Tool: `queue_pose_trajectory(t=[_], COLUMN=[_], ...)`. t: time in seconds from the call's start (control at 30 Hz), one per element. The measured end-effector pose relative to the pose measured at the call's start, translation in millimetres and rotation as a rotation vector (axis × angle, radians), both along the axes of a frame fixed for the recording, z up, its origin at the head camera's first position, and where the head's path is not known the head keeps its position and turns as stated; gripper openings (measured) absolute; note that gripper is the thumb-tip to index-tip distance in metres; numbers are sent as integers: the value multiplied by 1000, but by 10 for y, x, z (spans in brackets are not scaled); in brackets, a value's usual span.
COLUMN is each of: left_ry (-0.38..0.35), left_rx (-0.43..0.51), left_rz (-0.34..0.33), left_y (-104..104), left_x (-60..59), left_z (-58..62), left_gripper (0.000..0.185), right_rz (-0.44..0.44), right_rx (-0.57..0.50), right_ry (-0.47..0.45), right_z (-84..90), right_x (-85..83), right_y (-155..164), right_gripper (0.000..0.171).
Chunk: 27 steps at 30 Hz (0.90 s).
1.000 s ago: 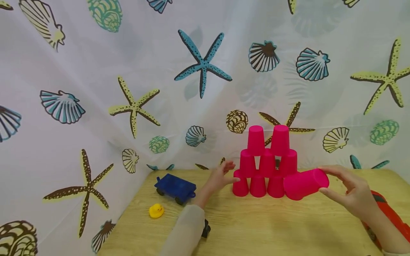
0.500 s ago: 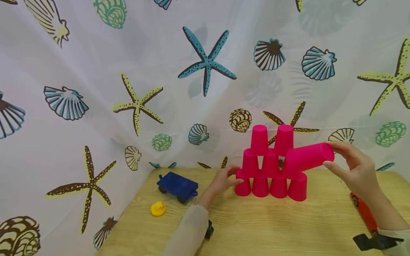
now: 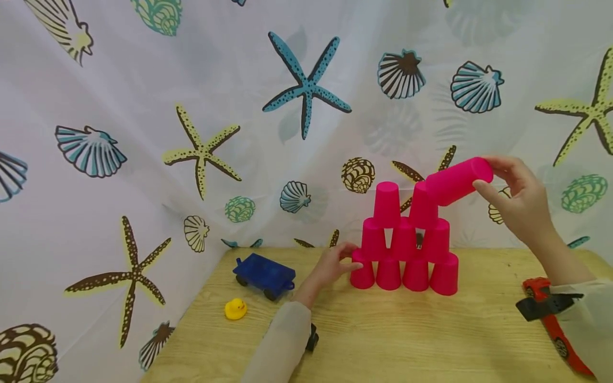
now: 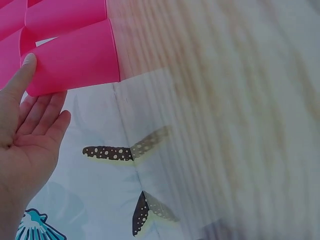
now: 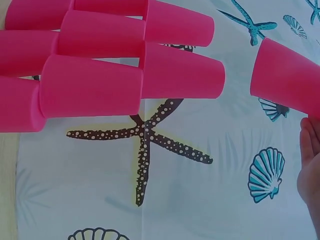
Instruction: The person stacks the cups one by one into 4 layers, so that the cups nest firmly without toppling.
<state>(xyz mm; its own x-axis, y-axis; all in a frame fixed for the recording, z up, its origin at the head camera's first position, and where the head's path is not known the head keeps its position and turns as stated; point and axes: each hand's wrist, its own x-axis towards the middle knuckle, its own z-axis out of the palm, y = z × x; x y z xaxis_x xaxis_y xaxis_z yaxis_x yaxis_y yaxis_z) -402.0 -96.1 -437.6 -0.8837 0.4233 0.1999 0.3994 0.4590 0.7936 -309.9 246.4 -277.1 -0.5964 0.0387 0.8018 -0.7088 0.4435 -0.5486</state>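
Observation:
A pyramid of pink cups (image 3: 404, 240) stands upside down on the wooden table (image 3: 407, 340), with three tiers showing. My right hand (image 3: 485, 173) pinches one more pink cup (image 3: 457, 181) by its rim end. That cup is tilted and held in the air just above and right of the top tier. The right wrist view shows the held cup (image 5: 287, 77) apart from the stack (image 5: 100, 65), with the right hand (image 5: 311, 165) below it. My left hand (image 3: 346, 260) has straight fingers resting against the bottom left cup (image 3: 362, 272). In the left wrist view a fingertip of the left hand (image 4: 30, 115) touches that cup (image 4: 75, 60).
A blue toy wagon (image 3: 264, 274) and a yellow rubber duck (image 3: 235, 308) lie left of the stack. A red toy car (image 3: 551, 316) lies at the right table edge under my forearm. A shell-and-starfish curtain (image 3: 201, 133) hangs close behind the table and on its left.
My right hand has lifted the pink cup from table level beside the bottom row to above the top tier. A fourth bottom cup now shows. The left hand has stayed by the bottom left cup.

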Motion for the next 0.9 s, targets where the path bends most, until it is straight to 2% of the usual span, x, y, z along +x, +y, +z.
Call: queue_pose_trajectory(t=[0.17,0.43,0.67,0.9], left_ry=[-3,-8,10,17], left_rx=[2,1,-1,-12], left_rz=[5,7,2,4], left_y=[-4,0,-16,-32], left_x=[-13,8,36,52], left_z=[-3,4,-4,13], left_gripper=[46,47,46,46], right_rz=[-2,-13,-21,-31], right_rx=[0,78,178,231], right_ry=[-55,-74,-105,-150], right_z=[187,326,352,385], right_x=[-217,-491,-612,-699], right_y=[-108,-272,-371,-432], right_gripper=[42,44,45,47])
